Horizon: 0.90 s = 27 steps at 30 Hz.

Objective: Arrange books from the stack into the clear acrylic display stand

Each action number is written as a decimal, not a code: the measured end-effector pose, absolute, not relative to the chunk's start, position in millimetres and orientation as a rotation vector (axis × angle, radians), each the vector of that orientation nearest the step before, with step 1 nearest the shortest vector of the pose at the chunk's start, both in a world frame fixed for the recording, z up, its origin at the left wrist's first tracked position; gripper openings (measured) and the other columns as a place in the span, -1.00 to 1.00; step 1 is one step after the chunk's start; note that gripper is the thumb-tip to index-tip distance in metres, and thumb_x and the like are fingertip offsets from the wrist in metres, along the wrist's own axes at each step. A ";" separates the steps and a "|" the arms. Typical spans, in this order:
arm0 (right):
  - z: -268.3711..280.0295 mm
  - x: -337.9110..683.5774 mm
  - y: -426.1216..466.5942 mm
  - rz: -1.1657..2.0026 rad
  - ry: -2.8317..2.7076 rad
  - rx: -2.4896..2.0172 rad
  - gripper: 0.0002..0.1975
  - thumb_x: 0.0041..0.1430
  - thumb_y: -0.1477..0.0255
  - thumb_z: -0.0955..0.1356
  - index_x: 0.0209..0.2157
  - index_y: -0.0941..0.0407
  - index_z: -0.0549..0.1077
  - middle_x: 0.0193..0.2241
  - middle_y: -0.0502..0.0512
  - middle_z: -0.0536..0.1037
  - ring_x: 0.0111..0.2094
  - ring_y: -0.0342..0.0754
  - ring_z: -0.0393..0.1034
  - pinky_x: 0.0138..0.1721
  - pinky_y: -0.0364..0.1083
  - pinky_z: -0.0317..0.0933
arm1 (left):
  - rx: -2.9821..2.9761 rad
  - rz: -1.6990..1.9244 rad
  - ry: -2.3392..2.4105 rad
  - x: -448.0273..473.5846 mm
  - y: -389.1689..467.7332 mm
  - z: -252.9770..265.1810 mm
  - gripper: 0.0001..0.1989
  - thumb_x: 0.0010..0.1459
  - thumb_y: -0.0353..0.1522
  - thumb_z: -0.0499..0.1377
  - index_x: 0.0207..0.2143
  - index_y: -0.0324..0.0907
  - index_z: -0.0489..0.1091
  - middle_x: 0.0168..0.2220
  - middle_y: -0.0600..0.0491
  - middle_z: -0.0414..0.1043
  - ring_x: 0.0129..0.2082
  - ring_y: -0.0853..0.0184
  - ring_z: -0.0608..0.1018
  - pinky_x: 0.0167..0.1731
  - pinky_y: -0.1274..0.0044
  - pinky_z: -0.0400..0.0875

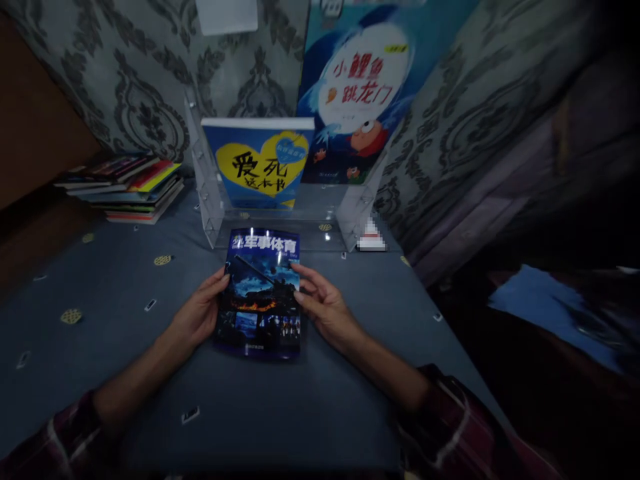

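Note:
A dark blue magazine (260, 293) with a tank on its cover is held between my two hands, its front facing me. My left hand (203, 303) grips the left edge, thumb on the cover side. On the opposite edge, my right hand (325, 307) has closed thumb and fingers around the margin. Just beyond the magazine stands a clear acrylic book rack (280, 233). It bears a blue book (253, 160) with a yellow heart on the left and a taller picture book (370, 100) with a red fish on the right.
A pile of books (130, 187) lies at the far left of the cloth-covered table (125, 287). Patterned wallpaper (145, 80) rises behind. Past the table's right edge, a light blue cloth-like item (545, 307) lies in a dark area. A small white object (371, 237) sits by the rack's right side.

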State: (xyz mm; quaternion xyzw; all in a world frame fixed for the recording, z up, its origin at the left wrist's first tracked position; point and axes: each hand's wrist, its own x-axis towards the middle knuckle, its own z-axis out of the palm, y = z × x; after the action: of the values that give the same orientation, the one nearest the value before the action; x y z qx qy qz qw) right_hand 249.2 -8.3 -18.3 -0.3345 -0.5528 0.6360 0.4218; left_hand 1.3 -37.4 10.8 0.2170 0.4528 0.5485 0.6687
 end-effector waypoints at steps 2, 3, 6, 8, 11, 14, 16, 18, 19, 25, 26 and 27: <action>-18.7 248.5 -8.7 1.603 -1.372 -0.833 -0.38 0.22 0.11 0.46 0.26 -0.07 0.36 0.04 0.13 0.63 -0.04 0.07 0.59 0.09 0.19 0.46 | 0.434 1.233 1.043 1.8 -38.0 11.2 -0.73 0.12 -0.41 0.37 -0.09 -0.12 0.58 -0.14 0.04 0.69 -0.05 0.15 0.70 -0.02 0.39 0.63; -18.5 248.4 -8.6 1.615 -1.350 -0.811 -0.38 0.21 0.11 0.47 0.25 -0.06 0.37 0.03 0.13 0.64 -0.06 0.07 0.60 0.10 0.20 0.45 | 0.409 1.226 1.047 2.2 -38.1 11.5 -0.72 0.09 -0.43 0.39 -0.10 -0.12 0.58 -0.16 0.05 0.69 -0.07 0.15 0.70 -0.04 0.40 0.64; -16.1 248.7 -6.2 1.636 -1.290 -0.717 -0.43 0.20 0.19 0.48 0.22 -0.05 0.41 0.01 0.13 0.65 -0.04 0.07 0.60 0.12 0.20 0.43 | 0.391 1.217 1.017 4.7 -38.8 12.9 -0.71 0.06 -0.46 0.40 -0.12 -0.13 0.58 -0.17 0.04 0.70 -0.13 0.17 0.72 -0.13 0.45 0.66; -13.1 249.3 -3.5 1.615 -1.271 -0.696 -0.46 0.22 0.23 0.47 0.21 -0.05 0.43 0.02 0.12 0.64 -0.01 0.08 0.59 0.14 0.20 0.41 | 0.405 1.207 1.010 7.4 -40.3 14.4 -0.71 0.06 -0.48 0.40 -0.13 -0.13 0.57 -0.17 0.04 0.70 -0.19 0.21 0.73 -0.20 0.49 0.67; -7.6 250.2 1.1 1.563 -1.223 -0.735 -0.47 0.23 0.23 0.45 0.22 -0.03 0.43 0.03 0.14 0.64 0.02 0.10 0.58 0.13 0.19 0.42 | 0.442 1.169 0.994 11.2 -44.0 16.2 -0.69 0.06 -0.50 0.40 -0.11 -0.14 0.57 -0.20 0.03 0.70 -0.24 0.23 0.73 -0.24 0.52 0.66; -1.7 251.1 3.4 1.568 -1.146 -0.763 -0.39 0.24 0.23 0.43 0.30 -0.02 0.37 0.05 0.15 0.64 0.01 0.09 0.58 0.13 0.16 0.43 | 0.501 1.110 0.947 13.0 -47.1 15.5 -0.66 0.06 -0.49 0.42 -0.08 -0.16 0.57 -0.18 0.00 0.70 -0.24 0.22 0.73 -0.23 0.52 0.64; 2.3 251.8 3.0 1.604 -1.104 -0.748 -0.32 0.23 0.23 0.44 0.35 -0.03 0.31 0.06 0.14 0.64 -0.02 0.08 0.59 0.12 0.16 0.43 | 0.528 1.080 0.916 13.1 -48.2 14.0 -0.66 0.07 -0.48 0.42 -0.07 -0.16 0.57 -0.18 0.00 0.70 -0.24 0.23 0.73 -0.22 0.52 0.63; 6.5 252.9 2.1 1.648 -1.057 -0.712 -0.28 0.20 0.24 0.47 0.37 -0.04 0.30 0.05 0.11 0.65 -0.05 0.06 0.60 0.10 0.13 0.44 | 0.543 1.065 0.884 13.2 -48.4 13.5 -0.67 0.07 -0.48 0.43 -0.08 -0.15 0.57 -0.19 0.02 0.70 -0.25 0.25 0.73 -0.21 0.53 0.62; 8.9 253.5 1.9 1.675 -1.027 -0.690 -0.27 0.18 0.24 0.49 0.36 -0.05 0.31 0.03 0.09 0.65 -0.07 0.04 0.60 0.08 0.11 0.45 | 0.555 1.059 0.859 13.4 -48.1 14.4 -0.68 0.08 -0.48 0.43 -0.09 -0.14 0.57 -0.19 0.02 0.70 -0.26 0.26 0.73 -0.21 0.53 0.62; 35.8 253.9 12.8 1.717 -0.913 -0.548 -0.23 0.08 0.31 0.56 0.32 -0.14 0.36 0.04 0.00 0.64 -0.07 -0.01 0.56 0.04 0.02 0.43 | 0.714 1.062 0.715 16.5 -36.6 42.0 -0.63 0.02 -0.39 0.51 -0.10 -0.12 0.58 -0.19 0.06 0.70 -0.21 0.25 0.73 -0.10 0.50 0.61; 42.4 252.6 16.3 1.685 -0.929 -0.521 -0.23 0.09 0.30 0.56 0.33 -0.15 0.34 0.07 0.01 0.62 -0.03 0.01 0.55 0.05 0.04 0.42 | 0.748 1.074 0.705 16.8 -33.2 48.4 -0.63 0.01 -0.38 0.51 -0.10 -0.12 0.58 -0.19 0.05 0.70 -0.18 0.23 0.72 -0.05 0.46 0.61; 48.8 251.0 19.7 1.647 -0.950 -0.494 -0.23 0.11 0.29 0.55 0.34 -0.15 0.32 0.10 0.02 0.60 0.01 0.03 0.53 0.07 0.05 0.42 | 0.779 1.091 0.702 17.1 -29.7 53.9 -0.63 0.00 -0.37 0.52 -0.12 -0.12 0.58 -0.18 0.04 0.70 -0.15 0.20 0.72 -0.02 0.42 0.60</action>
State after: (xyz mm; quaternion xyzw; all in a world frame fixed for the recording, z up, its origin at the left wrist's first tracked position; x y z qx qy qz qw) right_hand 251.0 19.7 48.8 -0.2092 -0.4022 0.6972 0.5553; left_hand 17.1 -29.7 53.9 0.3536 0.3184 0.4948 0.7272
